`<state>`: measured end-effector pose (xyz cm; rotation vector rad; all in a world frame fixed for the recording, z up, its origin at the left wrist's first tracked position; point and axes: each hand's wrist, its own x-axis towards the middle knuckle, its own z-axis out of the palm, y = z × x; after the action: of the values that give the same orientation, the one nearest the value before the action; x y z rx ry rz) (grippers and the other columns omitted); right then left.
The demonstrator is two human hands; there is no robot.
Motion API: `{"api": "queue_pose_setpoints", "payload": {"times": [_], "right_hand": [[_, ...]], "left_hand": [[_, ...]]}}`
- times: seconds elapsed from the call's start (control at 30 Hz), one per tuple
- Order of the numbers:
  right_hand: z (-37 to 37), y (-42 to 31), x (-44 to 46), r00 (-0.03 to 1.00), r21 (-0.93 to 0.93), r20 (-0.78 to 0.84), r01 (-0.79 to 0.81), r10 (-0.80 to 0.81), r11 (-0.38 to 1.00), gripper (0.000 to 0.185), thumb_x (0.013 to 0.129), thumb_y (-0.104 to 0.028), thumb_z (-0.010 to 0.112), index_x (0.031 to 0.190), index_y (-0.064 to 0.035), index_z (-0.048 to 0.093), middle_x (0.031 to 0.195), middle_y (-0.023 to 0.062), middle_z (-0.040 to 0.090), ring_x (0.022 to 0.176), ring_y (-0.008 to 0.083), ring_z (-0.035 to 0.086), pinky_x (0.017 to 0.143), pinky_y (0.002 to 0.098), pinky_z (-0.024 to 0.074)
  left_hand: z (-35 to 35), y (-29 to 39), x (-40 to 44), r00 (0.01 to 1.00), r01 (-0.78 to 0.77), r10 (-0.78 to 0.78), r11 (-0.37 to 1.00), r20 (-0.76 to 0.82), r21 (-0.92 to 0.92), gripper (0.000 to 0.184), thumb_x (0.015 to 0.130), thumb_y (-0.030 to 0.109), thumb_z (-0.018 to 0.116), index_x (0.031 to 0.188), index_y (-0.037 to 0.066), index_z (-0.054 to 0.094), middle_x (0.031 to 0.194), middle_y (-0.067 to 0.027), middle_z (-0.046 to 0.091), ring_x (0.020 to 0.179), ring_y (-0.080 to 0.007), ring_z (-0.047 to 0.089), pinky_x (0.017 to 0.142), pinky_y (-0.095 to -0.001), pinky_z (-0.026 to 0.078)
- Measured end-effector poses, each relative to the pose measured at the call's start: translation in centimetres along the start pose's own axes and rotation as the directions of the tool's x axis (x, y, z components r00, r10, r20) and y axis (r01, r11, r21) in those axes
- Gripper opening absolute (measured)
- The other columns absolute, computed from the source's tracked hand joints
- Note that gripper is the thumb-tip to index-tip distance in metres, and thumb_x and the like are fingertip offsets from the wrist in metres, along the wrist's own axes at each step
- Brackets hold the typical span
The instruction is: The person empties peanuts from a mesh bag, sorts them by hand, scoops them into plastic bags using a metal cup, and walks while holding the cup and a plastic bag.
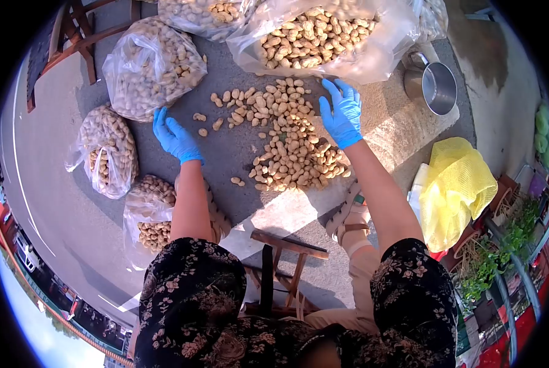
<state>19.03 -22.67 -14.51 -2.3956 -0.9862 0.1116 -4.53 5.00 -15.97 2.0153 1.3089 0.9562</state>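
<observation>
"What lay nearest?"
"One loose peanut pile [289,138], mid-frame."
"Both hands?"
"Left hand [177,138], left of centre, had fingers loosely extended; right hand [343,116], at the pile's upper-right edge, had fingers spread. Both looked empty."
"Open room?"
"Mostly bare pavement [231,153] between left hand and pile; at least six peanut bags [155,67] edged it, lower left to top."

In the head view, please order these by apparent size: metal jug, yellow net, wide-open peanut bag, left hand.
1. Wide-open peanut bag
2. Yellow net
3. Metal jug and left hand: too alike in size to rank
</observation>
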Motion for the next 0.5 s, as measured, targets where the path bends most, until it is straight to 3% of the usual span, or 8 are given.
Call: {"api": "queue_pose_setpoints", "payload": {"times": [0.03,0.1,0.17,0.27,0.37,0.4,0.47,0.5], "right_hand": [[0.9,0.9,-0.4,0.998,-0.019,-0.030,-0.052,0.051,0.998,0.040,0.080,-0.025,0.059,0.117,-0.0108,0.053,0.115,0.0134,0.049,0.108,0.0322,0.043,0.092,0.0463,0.0334],[2.0,1.8,-0.6,0.990,-0.071,-0.075,-0.124,0.118,0.990,0.045,0.081,-0.026,0.059,0.120,-0.0064,0.049,0.120,0.0146,0.045,0.113,0.0329,0.039,0.096,0.0462,0.0296],[2.6,1.1,-0.3,0.989,-0.029,-0.099,-0.115,0.112,0.993,0.045,0.080,-0.027,0.059,0.119,-0.0059,0.050,0.119,0.0150,0.046,0.113,0.0339,0.039,0.096,0.0464,0.0298],[4.6,-0.3,0.4,0.989,0.118,-0.140,-0.022,0.039,0.993,0.043,0.079,-0.026,0.060,0.116,-0.0055,0.052,0.114,0.0147,0.051,0.109,0.0351,0.043,0.095,0.0469,0.0305],[5.0,-3.4,0.7,0.997,0.178,-0.055,0.067,-0.059,0.982,0.036,0.080,-0.023,0.058,0.111,-0.0069,0.058,0.111,0.0126,0.055,0.106,0.0337,0.046,0.092,0.0453,0.0352],[5.4,-4.5,0.5,0.993,0.222,-0.066,0.111,-0.099,0.969,0.033,0.081,-0.022,0.057,0.110,-0.0068,0.059,0.110,0.0127,0.057,0.104,0.0337,0.048,0.091,0.0443,0.0367],[6.5,-6.0,0.3,0.991,0.360,-0.062,0.137,-0.122,0.923,0.030,0.083,-0.021,0.054,0.109,-0.0060,0.062,0.107,0.0141,0.059,0.100,0.0337,0.051,0.090,0.0416,0.0392],[6.8,-6.3,-0.2,0.996,0.390,-0.051,0.089,-0.075,0.916,0.029,0.085,-0.021,0.052,0.108,-0.0059,0.062,0.105,0.0147,0.059,0.100,0.0330,0.052,0.091,0.0399,0.0392]], "left_hand": [[-0.9,-1.8,-1.4,0.997,-0.060,0.073,0.949,-0.032,0.308,0.036,0.092,0.021,0.046,0.124,0.005,0.051,0.132,-0.0182,0.045,0.119,-0.0294,0.044,0.099,-0.0399,0.035],[-0.8,-3.3,-3.2,0.994,-0.107,0.078,0.887,0.083,0.448,0.039,0.091,0.025,0.046,0.125,0.007,0.051,0.134,-0.0183,0.042,0.121,-0.0350,0.040,0.101,-0.0431,0.032],[0.3,-2.4,-3.7,0.989,-0.112,0.055,0.888,0.139,0.447,0.041,0.091,0.031,0.043,0.127,0.012,0.051,0.137,-0.0156,0.041,0.122,-0.0405,0.037,0.103,-0.0463,0.029],[4.5,1.7,-3.8,0.929,-0.347,0.212,0.784,0.302,0.515,0.038,0.091,0.030,0.043,0.124,0.015,0.054,0.134,-0.0147,0.044,0.121,-0.0390,0.039,0.103,-0.0454,0.029],[7.6,5.8,-4.6,0.876,-0.338,0.273,0.936,0.398,0.101,0.035,0.090,0.031,0.045,0.120,0.019,0.058,0.128,-0.0123,0.051,0.114,-0.0358,0.048,0.097,-0.0455,0.035],[7.9,8.1,-5.0,0.789,-0.502,0.371,0.849,0.490,0.164,0.033,0.093,0.028,0.041,0.116,0.016,0.060,0.122,-0.0129,0.055,0.112,-0.0357,0.049,0.094,-0.0420,0.039],[8.9,10.0,-7.1,0.782,-0.432,0.334,0.899,0.526,0.072,0.031,0.093,0.023,0.043,0.115,0.011,0.061,0.118,-0.0144,0.057,0.107,-0.0317,0.053,0.092,-0.0384,0.042],[9.4,9.7,-7.8,0.835,-0.300,0.278,0.953,0.474,-0.031,0.030,0.093,0.021,0.044,0.115,0.008,0.060,0.118,-0.0144,0.058,0.106,-0.0292,0.054,0.092,-0.0366,0.043]]}}
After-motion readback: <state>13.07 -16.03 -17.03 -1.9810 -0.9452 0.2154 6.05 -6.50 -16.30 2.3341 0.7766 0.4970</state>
